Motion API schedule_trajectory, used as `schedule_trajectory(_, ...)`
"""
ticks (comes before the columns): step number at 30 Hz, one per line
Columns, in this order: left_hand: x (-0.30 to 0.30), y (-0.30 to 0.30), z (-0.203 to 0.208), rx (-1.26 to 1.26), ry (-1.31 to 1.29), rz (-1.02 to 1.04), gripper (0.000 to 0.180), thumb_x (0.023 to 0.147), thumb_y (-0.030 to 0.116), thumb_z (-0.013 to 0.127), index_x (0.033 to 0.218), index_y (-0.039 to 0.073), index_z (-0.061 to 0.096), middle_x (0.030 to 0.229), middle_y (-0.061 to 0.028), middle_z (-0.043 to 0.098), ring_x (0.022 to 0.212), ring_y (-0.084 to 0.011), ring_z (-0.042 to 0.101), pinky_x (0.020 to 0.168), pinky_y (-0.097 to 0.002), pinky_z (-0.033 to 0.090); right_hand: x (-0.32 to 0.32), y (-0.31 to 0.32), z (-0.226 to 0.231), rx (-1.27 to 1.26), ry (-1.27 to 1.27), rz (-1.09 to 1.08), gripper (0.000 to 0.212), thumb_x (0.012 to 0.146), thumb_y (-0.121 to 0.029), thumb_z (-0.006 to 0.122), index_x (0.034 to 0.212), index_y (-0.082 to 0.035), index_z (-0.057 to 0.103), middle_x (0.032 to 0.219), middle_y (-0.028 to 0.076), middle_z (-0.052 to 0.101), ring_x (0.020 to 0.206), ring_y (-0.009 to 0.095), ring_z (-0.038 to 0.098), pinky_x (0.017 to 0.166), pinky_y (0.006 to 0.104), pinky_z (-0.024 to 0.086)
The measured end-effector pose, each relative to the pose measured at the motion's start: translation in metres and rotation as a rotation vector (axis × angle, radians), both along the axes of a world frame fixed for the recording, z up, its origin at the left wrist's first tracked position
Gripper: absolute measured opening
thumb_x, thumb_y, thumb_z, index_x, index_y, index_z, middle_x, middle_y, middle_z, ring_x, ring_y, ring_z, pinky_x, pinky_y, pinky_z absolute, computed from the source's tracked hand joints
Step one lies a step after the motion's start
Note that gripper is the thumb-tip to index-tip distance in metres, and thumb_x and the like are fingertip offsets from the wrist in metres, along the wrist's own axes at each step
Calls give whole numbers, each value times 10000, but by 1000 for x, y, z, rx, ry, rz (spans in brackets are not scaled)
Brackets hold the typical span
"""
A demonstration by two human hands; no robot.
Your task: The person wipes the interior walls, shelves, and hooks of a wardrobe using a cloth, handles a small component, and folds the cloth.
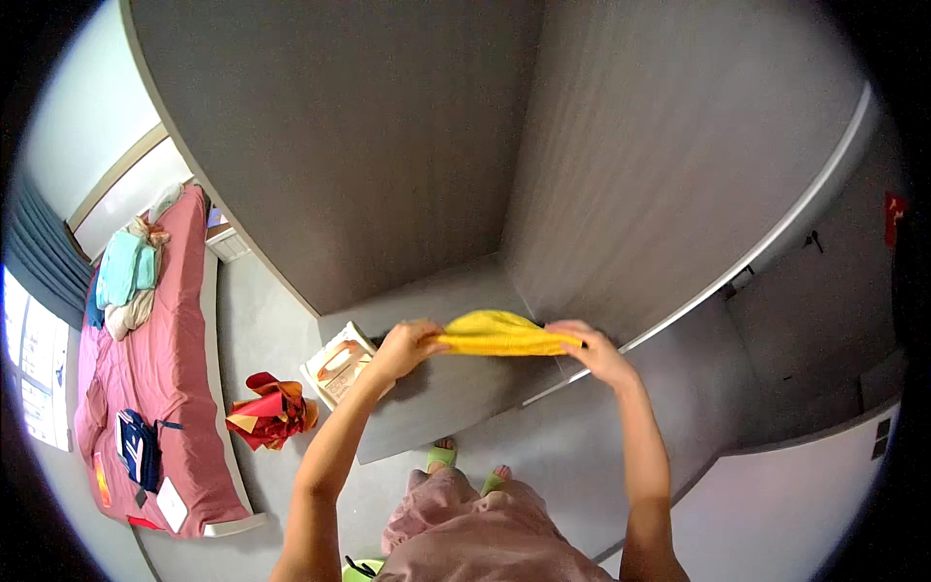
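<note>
Item: yellow cloth (497, 335), one, bunched lengthwise; ribbed in look, upper edge arched, lower edge nearly straight. Location: between the fingers of both hands, spanning the gap from one set to the other.

Left hand (403, 349): fingers closed in a pinch on the cloth's left end. Right hand (595, 353): fingers bent over the right end, likewise gripping it (the exact placing of each thumb is too small to tell).

Beyond the fingers, above: two grey-brown panels (378, 145) meeting at an upright corner. Below the fingers: a grey ledge (441, 407).

Left of the left fingers, near, partly behind the forearm: white box (335, 361) with orange-brown markings. Farther left and lower: red-and-gold bundle (270, 412), on the grey floor (254, 315).

Well to the left of the fingers: bed (179, 369) with pink cover, bearing a mint-green folded cloth (120, 272), a dark blue bag (142, 456) and a flat white object (173, 505). Beyond the bed: blue-grey curtain (44, 247).

Below the fingers, past the ledge: green slippers (442, 454), one pair, worn; pink clothing (475, 548) on the wearer.

Far right of the right fingers: small red piece (894, 218) on a dark surface.
</note>
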State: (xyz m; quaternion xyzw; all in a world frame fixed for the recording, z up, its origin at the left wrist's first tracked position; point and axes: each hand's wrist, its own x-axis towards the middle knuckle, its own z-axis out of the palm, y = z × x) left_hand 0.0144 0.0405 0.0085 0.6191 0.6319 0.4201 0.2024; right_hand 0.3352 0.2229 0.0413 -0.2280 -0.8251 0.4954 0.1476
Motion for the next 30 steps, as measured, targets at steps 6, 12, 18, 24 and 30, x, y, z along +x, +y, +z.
schedule_trajectory(6, 28, -51, -93, -328, 46, -220, 287, 756, 205, 771, 961, 24, 684, 936, -153, 676, 854, -324, 652, 735, -401, 522, 25, -19, -101, -290, -169, 151, 349, 882, -64, 625, 1226, -117, 658, 1350, 115, 549, 1286, 250, 470, 1081, 364, 361)
schedule_trajectory(12, 68, -91, -196, -733, -43, -92, 356, 765, 235, 729, 1075, 92, 630, 987, -120, 676, 901, -331, 638, 783, -425, 514, 36, -41, -204, -185, -377, 36, 427, 830, -47, 650, 1231, -194, 662, 1435, 139, 439, 1308, 284, 431, 1089, 362, 348)
schedule_trajectory(18, 84, -114, -198, -365, 274, 60, 299, 765, 194, 687, 1054, 143, 637, 1051, -81, 637, 1005, -297, 596, 853, -396, 462, 56, -74, -211, -88, -483, -165, 414, 811, -60, 686, 1207, -178, 675, 1198, 144, 563, 1117, 275, 543, 963, 351, 446)
schedule_trajectory(24, 73, -87, -156, -272, 272, 203, 140, 773, 91, 623, 905, 98, 577, 802, -88, 609, 844, -320, 591, 799, -441, 439, 40, -65, -178, 110, -341, -391, 397, 814, -27, 678, 1194, -142, 675, 990, 121, 618, 925, 245, 599, 794, 320, 495)
schedule_trajectory(30, 29, -33, -48, 77, 443, 305, 247, 712, 23, 658, 954, 59, 690, 849, -80, 605, 817, -284, 580, 746, -390, 458, -12, -30, -81, 258, 166, -521, 456, 843, 86, 578, 1259, -96, 619, 1074, 108, 655, 925, 203, 627, 789, 280, 485)
